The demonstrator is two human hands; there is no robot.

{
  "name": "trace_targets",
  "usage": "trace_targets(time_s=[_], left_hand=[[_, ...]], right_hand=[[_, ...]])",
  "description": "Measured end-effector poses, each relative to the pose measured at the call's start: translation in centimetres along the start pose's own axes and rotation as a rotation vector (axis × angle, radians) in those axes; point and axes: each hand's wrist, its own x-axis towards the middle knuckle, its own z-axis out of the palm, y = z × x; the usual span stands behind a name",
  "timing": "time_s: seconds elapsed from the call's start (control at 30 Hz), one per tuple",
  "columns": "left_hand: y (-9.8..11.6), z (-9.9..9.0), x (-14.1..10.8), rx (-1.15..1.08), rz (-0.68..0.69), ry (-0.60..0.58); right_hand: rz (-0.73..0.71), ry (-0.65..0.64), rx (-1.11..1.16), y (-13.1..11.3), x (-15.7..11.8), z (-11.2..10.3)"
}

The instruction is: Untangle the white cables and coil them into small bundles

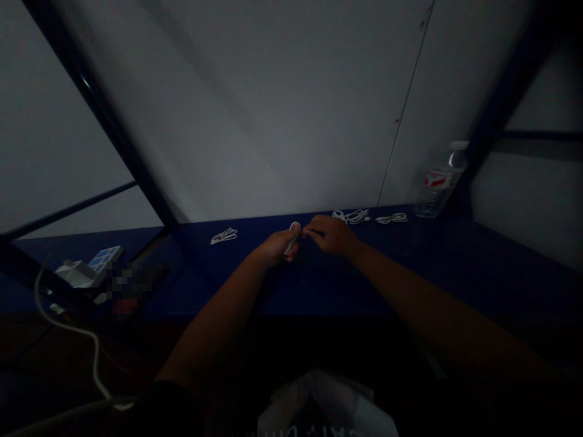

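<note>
Above the blue shelf [300, 291], my left hand [276, 247] is closed around a bundled white cable [291, 240], whose loop shows above the thumb. Close to its right, my right hand [331, 234] has its fingers pinched together near the cable. Whether those fingertips hold an end of the cable or something small is too dark to make out. Behind my right hand lies a coiled white cable [353, 216], and another coiled cable [392, 218] is to its right. A smaller cable bundle [223, 236] rests left of my hands.
A clear plastic bottle [438, 185] with a red label stands at the shelf's right back, against the grey wall [273, 121]. Blue posts [98, 106] slant at both sides. At left are a white box [105, 258], a blurred-out object and a hanging white cord [95, 349].
</note>
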Motion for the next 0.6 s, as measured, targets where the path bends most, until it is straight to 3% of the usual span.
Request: trace_targets(time_s=[0.17, 0.33, 0.47, 0.6], left_hand=[[0.0, -0.3, 0.5, -0.194, -0.053, 0.117], [0.0, -0.2, 0.8, -0.221, -0.114, 0.217], [0.0, 0.2, 0.6, -0.117, -0.129, 0.205], [-0.3, 0.4, 0.6, 0.008, -0.089, 0.153]], right_hand=[[-0.069, 0.041, -0.148, -1.1, 0.1, 0.1], [-0.205, -0.054, -0.184, -1.8, 0.5, 0.1], [-0.219, -0.089, -0.179, -1.5, 0.4, 1.0], [-0.113, -0.043, -0.1, -1.1, 0.2, 2.0]])
